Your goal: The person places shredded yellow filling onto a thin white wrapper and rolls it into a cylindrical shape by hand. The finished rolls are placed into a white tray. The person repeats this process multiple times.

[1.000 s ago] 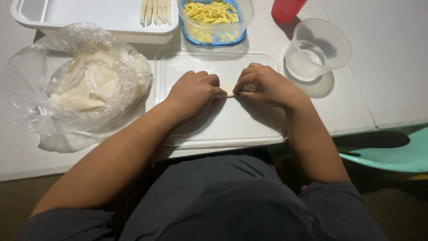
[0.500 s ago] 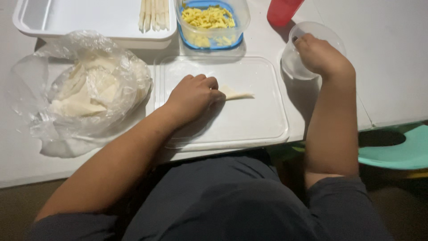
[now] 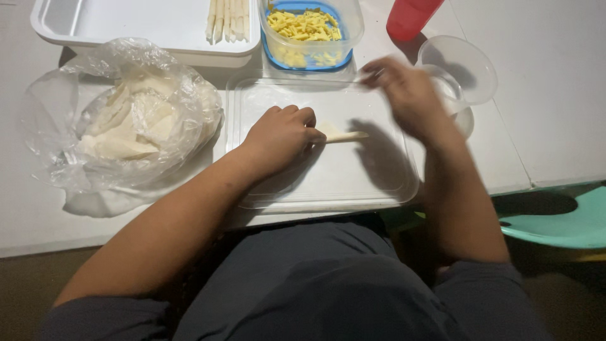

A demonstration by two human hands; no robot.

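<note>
My left hand (image 3: 279,134) rests on a clear plastic lid (image 3: 328,177) used as a work surface, its fingers pinning the left end of a thin rolled pale wrapper (image 3: 341,136). My right hand (image 3: 407,91) hovers blurred above the lid's upper right corner, between the roll and a clear bowl of water (image 3: 464,69). It holds nothing that I can see; its fingers look loosely curled.
A clear bag of pale wrappers (image 3: 120,120) lies at the left. A white tray (image 3: 126,22) with finished rolls (image 3: 227,16) sits at the back. A blue tub of yellow shredded filling (image 3: 309,28), a red cup (image 3: 413,16) and a teal chair (image 3: 555,221) are nearby.
My right hand left the roll, reached into the water bowl, and has swung back toward the lid. My left hand has stayed on the roll.
</note>
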